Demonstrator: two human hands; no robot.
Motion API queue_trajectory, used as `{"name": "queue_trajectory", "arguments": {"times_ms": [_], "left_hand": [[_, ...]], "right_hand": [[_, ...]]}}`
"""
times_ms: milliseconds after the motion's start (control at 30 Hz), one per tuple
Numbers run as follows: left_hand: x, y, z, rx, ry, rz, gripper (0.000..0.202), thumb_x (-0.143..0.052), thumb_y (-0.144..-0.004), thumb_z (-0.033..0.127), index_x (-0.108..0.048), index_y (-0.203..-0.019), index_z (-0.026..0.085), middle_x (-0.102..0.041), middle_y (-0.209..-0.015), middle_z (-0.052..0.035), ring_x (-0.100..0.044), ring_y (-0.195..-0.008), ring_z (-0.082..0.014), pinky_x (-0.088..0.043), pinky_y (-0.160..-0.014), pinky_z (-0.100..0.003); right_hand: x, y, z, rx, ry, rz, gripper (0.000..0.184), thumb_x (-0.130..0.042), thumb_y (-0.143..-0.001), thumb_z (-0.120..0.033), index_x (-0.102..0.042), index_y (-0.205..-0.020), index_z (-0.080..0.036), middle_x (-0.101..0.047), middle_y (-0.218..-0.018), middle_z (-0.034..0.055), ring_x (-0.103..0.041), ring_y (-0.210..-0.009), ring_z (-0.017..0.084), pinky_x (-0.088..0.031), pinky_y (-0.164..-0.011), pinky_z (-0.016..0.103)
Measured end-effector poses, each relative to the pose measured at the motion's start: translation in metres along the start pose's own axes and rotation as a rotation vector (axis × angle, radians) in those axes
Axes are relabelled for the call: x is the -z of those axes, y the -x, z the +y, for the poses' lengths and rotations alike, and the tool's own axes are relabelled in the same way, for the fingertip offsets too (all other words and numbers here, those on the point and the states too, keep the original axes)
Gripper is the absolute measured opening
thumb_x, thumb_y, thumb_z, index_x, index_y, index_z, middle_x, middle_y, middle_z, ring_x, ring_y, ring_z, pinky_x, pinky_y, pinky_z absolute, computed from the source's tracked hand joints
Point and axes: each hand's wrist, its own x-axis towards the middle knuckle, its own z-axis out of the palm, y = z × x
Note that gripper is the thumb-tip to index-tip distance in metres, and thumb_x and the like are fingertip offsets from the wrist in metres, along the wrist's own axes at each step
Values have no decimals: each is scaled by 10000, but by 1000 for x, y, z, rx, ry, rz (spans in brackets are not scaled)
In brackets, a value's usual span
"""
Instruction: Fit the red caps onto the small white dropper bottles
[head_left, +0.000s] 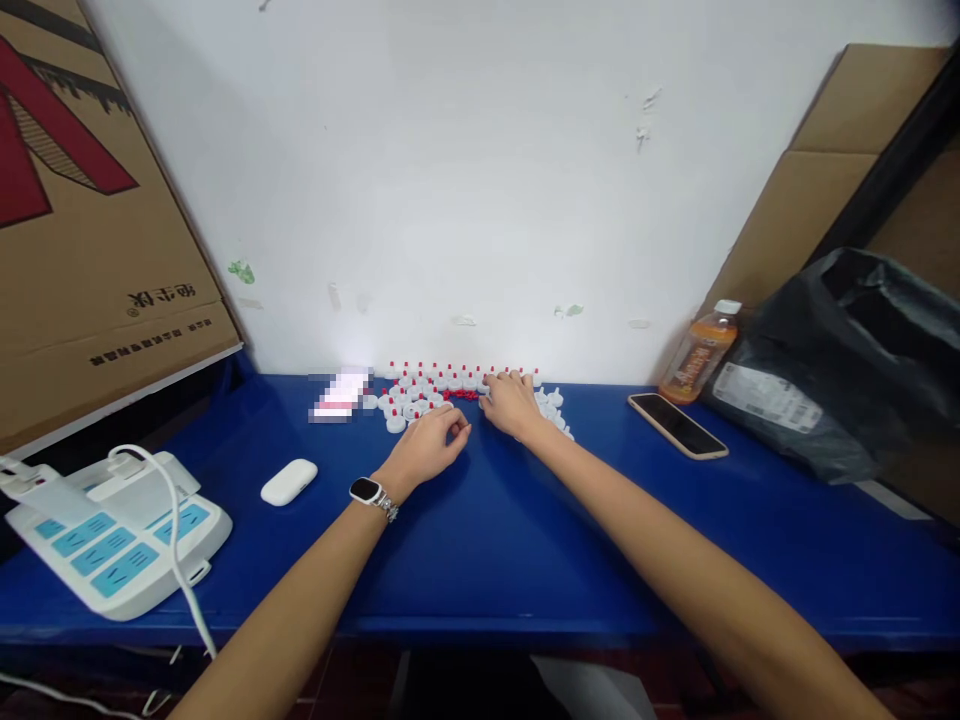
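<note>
White caps (395,424), many red-tipped, lie around the fingers of a left hand (424,448) and a right hand (511,405).

Well left of the left fingers is a power strip (112,578); nearer them, a small white case (289,482). The left fingers curl loosely, thumb slightly apart; whether they pinch anything, I cannot tell. Red-tipped caps stand just beyond them, and loose red tips (459,394) lie between both hands' fingers. The right fingers bend down, slightly spread, over the caps; what they grip is hidden. Just right of them are untipped caps (555,398); well to their right, a phone (679,425) and an orange bottle (699,355).
</note>
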Motion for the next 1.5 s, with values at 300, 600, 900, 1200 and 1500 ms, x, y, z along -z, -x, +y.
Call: {"name": "queue_trajectory", "arguments": {"times_ms": [300, 600, 900, 1200, 1500], "left_hand": [[-4, 8, -2, 84, 87, 154, 442, -549, -910, 329, -437, -1314, 186, -484, -1302, -131, -615, -964, -198, -525, -832, -361], [-4, 9, -5, 128, 150, -73, 260, -333, -1006, 413, -467, -908, 213, -614, -860, -41, -592, -766, -189, -455, -731, -339], [-8, 9, -10, 149, 209, -145, 293, -332, -997, 472, -403, -854, 226, -578, -772, 7, -545, -684, -165, -402, -682, -316], [-6, 9, -8, 143, 221, -143, 284, -348, -991, 464, -402, -843, 227, -581, -791, 2, -548, -703, -169, -408, -695, -317], [-6, 9, -8, 152, 213, -144, 276, -367, -984, 448, -390, -823, 225, -559, -754, 14, -542, -686, -165, -392, -673, -307]], "right_hand": [[-3, 17, -13, 67, -503, 15, 169, -515, -869, -184, -681, -895, -172, -733, -870, 51, -631, -871, 200, -389, -888, 356], [-3, 13, -16, 50, -633, 3, 264, -413, -965, -259, -642, -1054, -165, -740, -883, 67, -665, -848, 191, -458, -828, 324], [-19, -19, -15, 95, 110, -82, 271, -491, -912, -177, -734, -1009, -110, -718, -1051, 198, -570, -1109, 323, -299, -978, 438], [-26, -28, -17, 91, 156, -64, 288, -477, -927, -176, -753, -970, -106, -723, -1061, 204, -588, -1084, 308, -282, -976, 436], [-28, -25, -17, 114, 125, -44, 255, -519, -929, -246, -740, -958, -122, -726, -1061, 180, -596, -1077, 292, -280, -970, 426]]}}
